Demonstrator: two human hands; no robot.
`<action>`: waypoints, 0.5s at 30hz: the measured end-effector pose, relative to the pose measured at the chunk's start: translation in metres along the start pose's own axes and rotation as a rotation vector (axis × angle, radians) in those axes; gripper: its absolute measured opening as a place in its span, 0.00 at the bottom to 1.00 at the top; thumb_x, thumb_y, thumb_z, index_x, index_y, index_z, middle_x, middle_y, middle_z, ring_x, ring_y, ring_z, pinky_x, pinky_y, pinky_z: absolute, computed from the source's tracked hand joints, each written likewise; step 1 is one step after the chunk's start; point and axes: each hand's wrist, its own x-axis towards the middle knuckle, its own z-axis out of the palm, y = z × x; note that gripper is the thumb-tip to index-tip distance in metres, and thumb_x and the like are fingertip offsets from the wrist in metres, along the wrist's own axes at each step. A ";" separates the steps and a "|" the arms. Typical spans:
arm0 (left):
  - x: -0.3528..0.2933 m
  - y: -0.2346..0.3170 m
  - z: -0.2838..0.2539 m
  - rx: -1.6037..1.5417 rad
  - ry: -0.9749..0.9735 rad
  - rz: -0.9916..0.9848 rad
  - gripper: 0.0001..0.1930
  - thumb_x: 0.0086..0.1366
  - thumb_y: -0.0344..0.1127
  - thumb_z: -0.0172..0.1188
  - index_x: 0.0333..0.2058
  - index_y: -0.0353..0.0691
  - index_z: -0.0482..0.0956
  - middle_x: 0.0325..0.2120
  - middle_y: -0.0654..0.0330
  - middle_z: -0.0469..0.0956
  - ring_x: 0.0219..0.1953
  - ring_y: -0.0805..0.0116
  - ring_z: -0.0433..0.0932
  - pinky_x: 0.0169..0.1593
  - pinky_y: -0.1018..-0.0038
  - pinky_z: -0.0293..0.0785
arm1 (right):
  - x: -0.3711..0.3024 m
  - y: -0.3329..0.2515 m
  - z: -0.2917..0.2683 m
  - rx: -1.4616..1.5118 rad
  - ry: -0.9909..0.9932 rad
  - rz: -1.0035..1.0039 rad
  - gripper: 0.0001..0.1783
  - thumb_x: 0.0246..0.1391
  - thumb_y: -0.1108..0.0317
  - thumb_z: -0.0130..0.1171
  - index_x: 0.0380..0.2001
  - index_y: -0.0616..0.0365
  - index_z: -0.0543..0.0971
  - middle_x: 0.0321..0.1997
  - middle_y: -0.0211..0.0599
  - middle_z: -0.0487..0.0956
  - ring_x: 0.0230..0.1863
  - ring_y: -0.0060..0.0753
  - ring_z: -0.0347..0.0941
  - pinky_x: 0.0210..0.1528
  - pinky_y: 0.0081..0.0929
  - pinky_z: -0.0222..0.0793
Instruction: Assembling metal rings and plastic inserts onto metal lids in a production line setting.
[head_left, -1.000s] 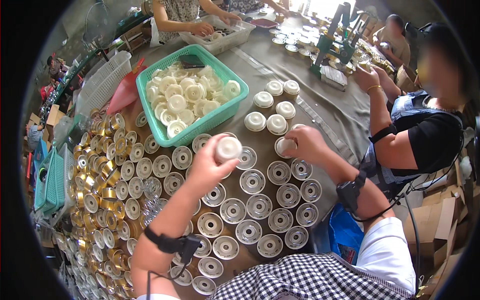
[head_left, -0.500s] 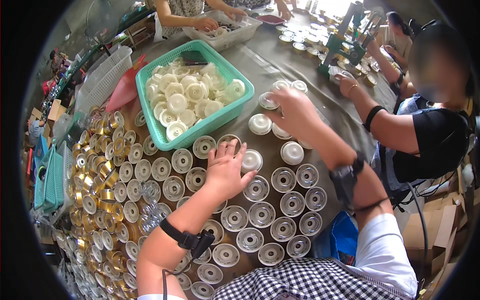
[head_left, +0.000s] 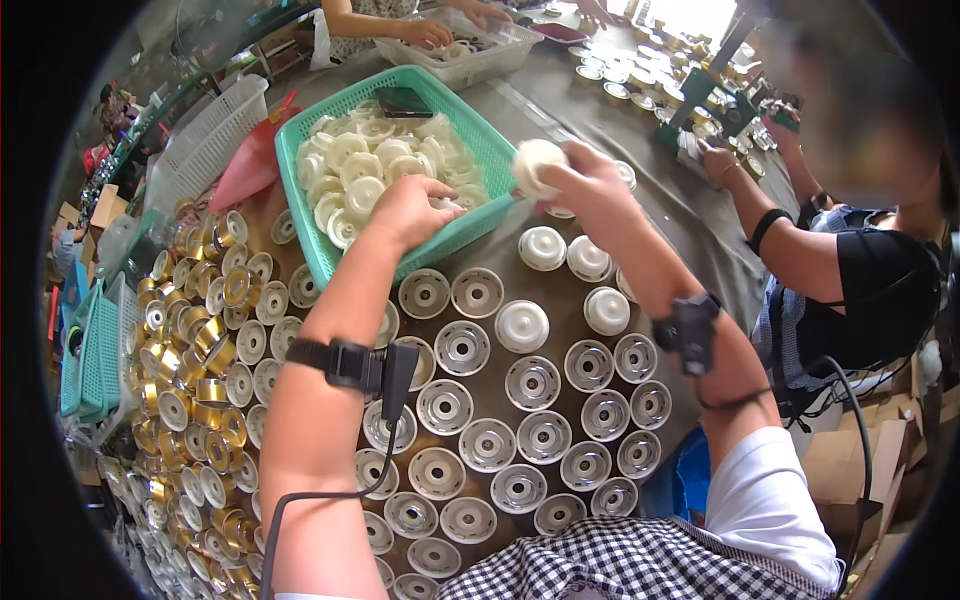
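A blurred white plastic disc piece [head_left: 538,168], perhaps more than one stacked, is held in my right hand [head_left: 590,188] beside the basket's right rim. My left hand [head_left: 408,212] is inside the green basket [head_left: 308,232], its fingers closed on a pale plastic piece near the right side. Translucent white plastic discs [head_left: 362,195] fill that basket. Below my hands, several silver ringed wheels with centre holes [head_left: 487,443] lie in rows. White caps [head_left: 522,325] cover some of the wheels nearer the basket.
Gold-rimmed wheels [head_left: 205,345] are piled at the left. Beyond the basket stands a white bin [head_left: 470,68] with another person's hands in it. At the right, a co-worker handles a green hand press [head_left: 715,100]. Cardboard boxes [head_left: 850,460] stand at the lower right.
My left hand has gone from the wheels up into the green basket. My right hand has drawn back slightly and now shows a white plastic disc in its fingers.
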 end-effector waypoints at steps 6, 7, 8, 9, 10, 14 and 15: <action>0.002 0.012 0.010 -0.208 0.047 -0.058 0.19 0.57 0.43 0.74 0.40 0.33 0.85 0.34 0.54 0.86 0.38 0.62 0.84 0.46 0.70 0.78 | -0.127 0.001 -0.092 0.102 -0.016 0.098 0.24 0.60 0.66 0.58 0.59 0.58 0.72 0.51 0.46 0.80 0.51 0.43 0.79 0.47 0.35 0.75; -0.002 0.012 0.008 -0.205 0.046 -0.051 0.19 0.57 0.43 0.74 0.40 0.33 0.85 0.34 0.54 0.86 0.38 0.62 0.84 0.46 0.70 0.78 | -0.141 0.005 -0.096 -0.413 0.117 -0.039 0.25 0.61 0.68 0.57 0.62 0.56 0.71 0.53 0.46 0.79 0.53 0.45 0.77 0.50 0.36 0.74; -0.006 0.012 0.004 -0.489 0.131 -0.105 0.18 0.58 0.40 0.73 0.42 0.33 0.84 0.35 0.56 0.86 0.38 0.66 0.83 0.44 0.73 0.78 | -0.159 0.005 -0.100 -0.411 0.123 -0.044 0.25 0.61 0.68 0.57 0.62 0.56 0.71 0.53 0.46 0.79 0.53 0.45 0.77 0.50 0.36 0.74; -0.010 0.013 0.003 -0.777 0.208 -0.157 0.17 0.60 0.36 0.73 0.43 0.32 0.83 0.36 0.58 0.85 0.37 0.70 0.83 0.43 0.76 0.77 | -0.179 -0.004 -0.099 -0.078 0.146 0.064 0.27 0.60 0.70 0.58 0.63 0.54 0.70 0.55 0.47 0.77 0.53 0.48 0.75 0.53 0.37 0.72; -0.023 0.009 0.000 -0.760 0.208 -0.167 0.17 0.60 0.36 0.73 0.43 0.32 0.83 0.36 0.58 0.85 0.37 0.70 0.83 0.43 0.76 0.77 | -0.191 0.000 -0.093 0.272 0.147 0.177 0.30 0.59 0.72 0.58 0.65 0.53 0.70 0.57 0.48 0.75 0.53 0.52 0.74 0.55 0.39 0.71; -0.064 0.032 -0.019 -0.914 0.126 -0.099 0.16 0.63 0.30 0.69 0.49 0.34 0.79 0.39 0.60 0.84 0.37 0.77 0.80 0.38 0.82 0.73 | -0.225 0.015 -0.075 -1.056 0.081 -0.318 0.30 0.57 0.76 0.59 0.64 0.49 0.73 0.60 0.49 0.72 0.57 0.54 0.68 0.59 0.43 0.69; -0.072 0.046 -0.020 -1.025 0.089 -0.117 0.17 0.64 0.29 0.68 0.50 0.35 0.78 0.40 0.61 0.84 0.37 0.78 0.80 0.37 0.83 0.72 | -0.232 0.018 -0.072 -1.057 0.093 -0.315 0.30 0.57 0.76 0.59 0.64 0.49 0.73 0.60 0.49 0.72 0.57 0.54 0.68 0.59 0.43 0.69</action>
